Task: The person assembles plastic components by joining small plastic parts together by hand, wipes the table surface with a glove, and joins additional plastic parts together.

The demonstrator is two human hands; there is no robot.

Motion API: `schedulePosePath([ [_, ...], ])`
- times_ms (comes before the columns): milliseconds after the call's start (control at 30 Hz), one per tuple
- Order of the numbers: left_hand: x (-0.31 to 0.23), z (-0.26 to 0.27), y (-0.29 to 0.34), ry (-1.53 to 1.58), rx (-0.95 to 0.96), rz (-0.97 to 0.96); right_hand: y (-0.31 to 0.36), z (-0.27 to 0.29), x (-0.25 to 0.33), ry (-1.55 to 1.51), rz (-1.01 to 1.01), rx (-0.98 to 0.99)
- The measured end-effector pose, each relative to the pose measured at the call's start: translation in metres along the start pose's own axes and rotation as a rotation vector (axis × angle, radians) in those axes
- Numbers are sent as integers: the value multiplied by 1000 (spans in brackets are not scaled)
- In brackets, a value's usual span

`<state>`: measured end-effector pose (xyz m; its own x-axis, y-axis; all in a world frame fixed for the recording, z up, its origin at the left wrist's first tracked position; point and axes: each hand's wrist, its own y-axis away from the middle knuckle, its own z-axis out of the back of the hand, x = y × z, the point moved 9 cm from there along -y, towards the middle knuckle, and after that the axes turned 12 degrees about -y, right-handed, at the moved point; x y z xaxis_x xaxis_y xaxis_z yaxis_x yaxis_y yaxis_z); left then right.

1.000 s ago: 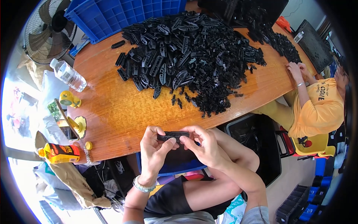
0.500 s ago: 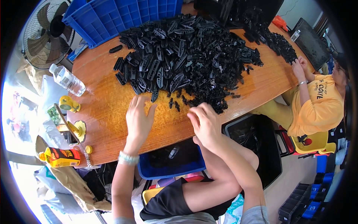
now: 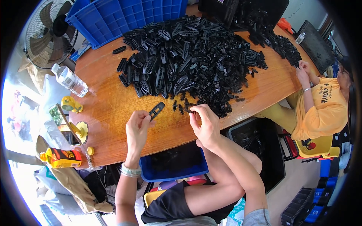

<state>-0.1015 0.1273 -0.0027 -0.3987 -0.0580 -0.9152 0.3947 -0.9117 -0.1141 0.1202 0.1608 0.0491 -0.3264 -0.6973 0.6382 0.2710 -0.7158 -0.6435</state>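
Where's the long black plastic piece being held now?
The piece is left of centre in the head view, in the left hand, in front of the black plastic heap.

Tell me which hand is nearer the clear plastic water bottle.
Left. The left hand is right of the water bottle and closer to the person; the right hand is farther right, by the pile of black parts.

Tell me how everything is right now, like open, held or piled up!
Left hand: closed in a pinch.
Long black part: held by one end, slanting.
Right hand: fingers curled, grip unclear.
Black parts: heaped loosely on the table.
Water bottle: capped.
Blue bin: open-topped.
Fan: can't tell if spinning.
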Motion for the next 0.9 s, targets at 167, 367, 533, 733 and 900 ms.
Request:
schedulePosePath([
  [167, -17, -6, 31, 334, 125, 163, 12, -12, -16, -588, -364, 73],
  [367, -34, -14, 55, 403, 217, 157, 9, -8, 22, -549, -354, 178],
  [533, -53, -21, 65, 405, 384, 147, -2, 2, 53, -411, 47, 174],
  [733, -56, -20, 69, 451, 381, 188, 4, 1, 83, -198, 204, 220],
  [900, -51, -17, 76, 345, 339, 143, 28, -19, 40, -448, -422, 411],
])
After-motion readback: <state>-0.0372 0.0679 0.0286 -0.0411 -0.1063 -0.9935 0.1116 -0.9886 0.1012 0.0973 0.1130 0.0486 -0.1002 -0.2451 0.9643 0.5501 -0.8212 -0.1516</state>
